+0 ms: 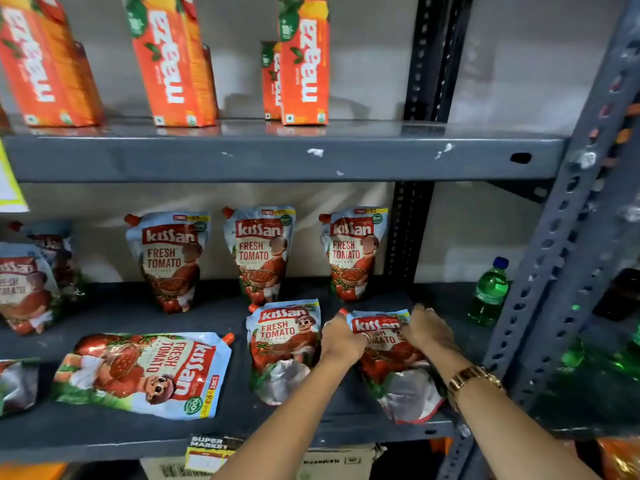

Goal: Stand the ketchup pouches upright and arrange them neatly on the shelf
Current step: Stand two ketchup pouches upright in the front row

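Grey metal shelf [311, 434] is carrying everything: up front, left hand [341, 341] and right hand [429, 332] are gripping the front-right pouch [398, 372] by its top corners. Looks squishy and slick, so pinching high near the spout seems smartest. Behind, three pouches [260, 252] are standing upright.

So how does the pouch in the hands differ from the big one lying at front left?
The held pouch points its cap to the back of the shelf, gripped by the left hand and right hand; the left pouch lies flat, sideways, cap to the right, untouched. Both are Kissan Fresh Tomato packs with red caps.
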Demonstrator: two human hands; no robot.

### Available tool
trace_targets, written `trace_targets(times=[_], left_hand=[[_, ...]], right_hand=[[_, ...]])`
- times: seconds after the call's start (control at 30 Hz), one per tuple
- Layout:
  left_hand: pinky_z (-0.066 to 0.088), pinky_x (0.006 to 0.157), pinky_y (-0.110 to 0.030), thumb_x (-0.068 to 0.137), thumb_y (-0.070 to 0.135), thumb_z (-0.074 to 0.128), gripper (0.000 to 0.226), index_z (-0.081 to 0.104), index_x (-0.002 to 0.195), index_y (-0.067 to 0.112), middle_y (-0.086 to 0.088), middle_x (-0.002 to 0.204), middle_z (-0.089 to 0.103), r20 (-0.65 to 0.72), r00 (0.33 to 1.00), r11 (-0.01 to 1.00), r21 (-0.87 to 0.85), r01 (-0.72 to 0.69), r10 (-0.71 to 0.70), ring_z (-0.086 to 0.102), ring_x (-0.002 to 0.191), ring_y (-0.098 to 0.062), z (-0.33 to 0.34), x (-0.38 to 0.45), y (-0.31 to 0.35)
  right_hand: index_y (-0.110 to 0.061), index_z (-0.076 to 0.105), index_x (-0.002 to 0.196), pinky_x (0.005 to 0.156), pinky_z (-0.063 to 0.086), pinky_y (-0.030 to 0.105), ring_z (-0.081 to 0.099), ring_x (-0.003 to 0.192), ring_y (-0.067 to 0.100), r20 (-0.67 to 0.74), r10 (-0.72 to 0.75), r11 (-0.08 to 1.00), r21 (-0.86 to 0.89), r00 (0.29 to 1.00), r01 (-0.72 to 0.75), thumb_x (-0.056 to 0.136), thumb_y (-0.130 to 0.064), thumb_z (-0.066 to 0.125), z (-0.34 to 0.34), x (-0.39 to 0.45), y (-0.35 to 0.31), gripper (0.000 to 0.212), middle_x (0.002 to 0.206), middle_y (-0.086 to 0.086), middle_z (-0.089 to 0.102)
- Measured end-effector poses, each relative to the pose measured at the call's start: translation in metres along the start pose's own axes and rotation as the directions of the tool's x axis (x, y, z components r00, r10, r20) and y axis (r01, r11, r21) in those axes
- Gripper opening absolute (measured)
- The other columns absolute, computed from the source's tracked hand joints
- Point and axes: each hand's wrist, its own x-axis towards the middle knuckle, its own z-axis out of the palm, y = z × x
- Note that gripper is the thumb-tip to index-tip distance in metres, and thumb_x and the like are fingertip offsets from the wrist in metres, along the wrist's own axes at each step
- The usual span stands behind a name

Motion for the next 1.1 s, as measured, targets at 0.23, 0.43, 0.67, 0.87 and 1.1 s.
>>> trace_targets(times=[0.23,0.43,0.67,0.87,1.1], left_hand=[[0.048,0.083,-0.027,0.072,-0.006,0.066,0.031,0.068,0.101,0.003,-0.015,0.113,0.069,0.144,0.954,0.917,-0.271,0.294,-0.263,0.062,0.107,-0.026,0.03,0.005,-0.001],[0.042,0.079,-0.027,0.071,-0.016,0.064,0.043,0.037,0.06,0.015,-0.002,0.072,0.053,0.027,0.928,0.834,-0.429,0.346,-0.371,0.051,0.086,-0.019,0.03,-0.005,0.0],[0.047,0.066,-0.016,0.071,-0.013,0.064,0.046,0.055,0.114,0.003,-0.013,0.103,0.064,-0.141,0.959,0.886,-0.435,0.161,-0.244,0.054,0.092,-0.018,0.034,0.001,0.001],[0.046,0.071,-0.02,0.076,-0.016,0.058,0.026,0.051,0.078,0.009,-0.006,0.088,0.056,-0.091,0.94,0.858,-0.445,0.257,-0.329,0.053,0.086,-0.02,0.026,-0.002,0.001],[0.047,0.093,-0.034,0.07,-0.017,0.066,0.032,0.046,0.067,0.008,-0.015,0.098,0.059,-0.036,0.924,0.827,-0.461,0.321,-0.379,0.052,0.095,-0.024,0.023,0.012,-0.013]], right_hand=[[-0.001,0.056,0.12,0.094,0.047,0.037,0.056,0.116,0.032,0.07,0.084,0.983,0.159,0.994,-0.094,0.09,-0.017,0.046,0.012,0.004,0.003,0.035,0.126,0.019,0.059],[0.002,0.062,0.108,0.081,0.051,0.033,0.063,0.104,0.033,0.045,0.159,0.897,0.411,0.986,-0.163,0.089,-0.011,0.049,0.015,0.005,0.008,0.026,0.115,0.022,0.065],[-0.006,0.064,0.113,0.093,0.047,0.033,0.058,0.114,0.033,-0.047,0.264,0.612,0.78,0.963,-0.13,0.087,-0.001,0.049,-0.024,0.015,-0.004,0.03,0.124,0.017,0.062],[0.0,0.053,0.117,0.075,0.043,0.032,0.054,0.111,0.034,0.11,0.218,0.771,0.59,0.97,-0.24,0.089,-0.012,0.051,-0.018,0.008,-0.008,0.031,0.127,0.02,0.051],[-0.002,0.061,0.089,0.05,0.049,0.025,0.057,0.049,0.016,0.315,0.158,0.711,0.622,0.936,-0.329,0.094,-0.013,0.044,0.016,-0.004,0.005,0.022,0.072,0.01,0.064]])
